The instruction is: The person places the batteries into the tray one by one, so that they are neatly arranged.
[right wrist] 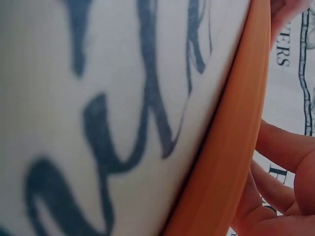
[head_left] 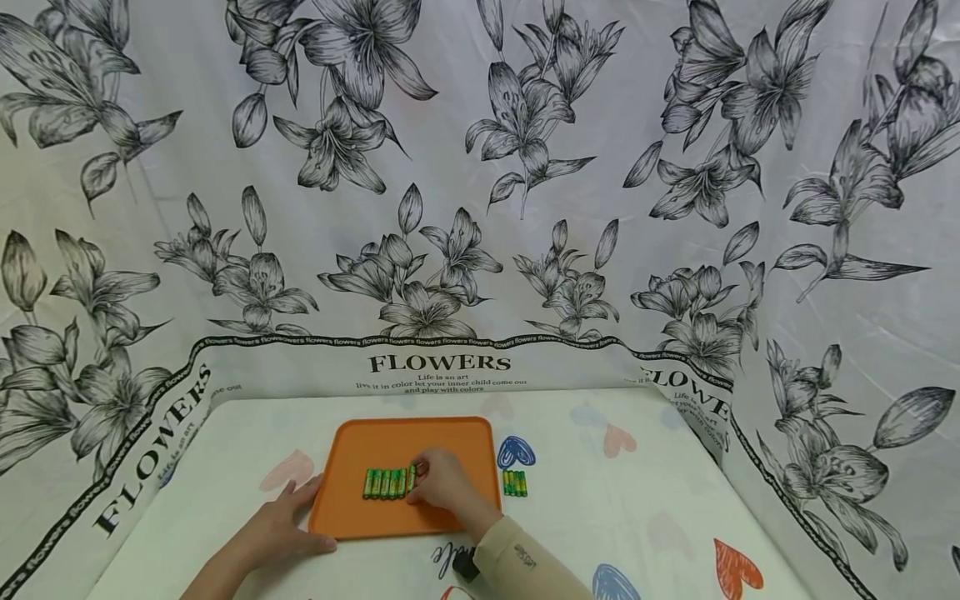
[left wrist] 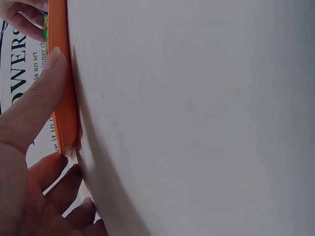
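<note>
An orange tray [head_left: 405, 521] lies on the table in the head view. Inside it, several green batteries [head_left: 384, 484] stand side by side in a row. At the right end of that row my right hand [head_left: 442, 482] pinches another battery [head_left: 411, 477] between thumb and fingers, partly hiding it. My left hand [head_left: 273, 525] holds the tray's near left corner. In the left wrist view its thumb [left wrist: 47, 93] lies against the tray's near side, with the fingers round the corner. The right wrist view has the tray wall [right wrist: 236, 123] in front of my right hand [right wrist: 283, 187].
A small group of green batteries [head_left: 515, 483] lies on the table just right of the tray. The white tablecloth [head_left: 630, 500] bears printed hearts and lettering. A flower-printed curtain [head_left: 480, 250] encloses the back and sides.
</note>
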Demonstrator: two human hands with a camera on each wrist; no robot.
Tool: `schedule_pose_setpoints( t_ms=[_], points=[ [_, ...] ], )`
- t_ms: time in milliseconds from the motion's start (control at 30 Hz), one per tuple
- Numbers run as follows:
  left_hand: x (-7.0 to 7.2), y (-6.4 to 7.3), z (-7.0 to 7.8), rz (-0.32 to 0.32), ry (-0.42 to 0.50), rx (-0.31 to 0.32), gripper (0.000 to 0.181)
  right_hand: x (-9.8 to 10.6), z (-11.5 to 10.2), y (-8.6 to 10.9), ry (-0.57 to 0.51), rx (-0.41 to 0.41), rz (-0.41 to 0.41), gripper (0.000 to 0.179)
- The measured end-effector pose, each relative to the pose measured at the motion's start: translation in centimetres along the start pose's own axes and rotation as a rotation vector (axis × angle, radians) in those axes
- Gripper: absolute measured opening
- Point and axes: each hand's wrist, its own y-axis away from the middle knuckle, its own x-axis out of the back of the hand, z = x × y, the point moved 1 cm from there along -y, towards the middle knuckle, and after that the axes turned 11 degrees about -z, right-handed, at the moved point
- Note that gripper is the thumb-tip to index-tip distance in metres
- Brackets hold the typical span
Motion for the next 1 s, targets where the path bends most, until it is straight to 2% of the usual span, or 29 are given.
schedule_pose_setpoints(
  t_ms=[200, 500, 667, 833, 1000],
  points=[
    [0.1, 0.0, 0.0, 0.009, -0.013, -0.019, 0.120, 0.0, -0.3, 0.0, 0.023, 0.001, -0.006, 0.057],
    [0.1, -0.1, -0.3, 0.006, -0.030, -0.007, 0.121, 0.3, -0.7, 0.6, -0.137, 0.023, -0.046, 0.063],
    [0.1, -0.1, -0.4, -0.005, -0.020, 0.012, 0.124, 1.3, -0.8, 1.4, -0.147, 0.069, -0.033, 0.065],
    [0.0, -0.1, -0.4, -0.006, -0.015, 0.004, 0.123, 2.9, -0.7, 2.0, -0.128, 0.121, 0.002, 0.064],
    [-0.1, -0.2, -0.3, -0.011, -0.002, 0.016, 0.125, 4.5, -0.6, 3.1, -0.152, 0.100, 0.013, 0.065]
  ],
)
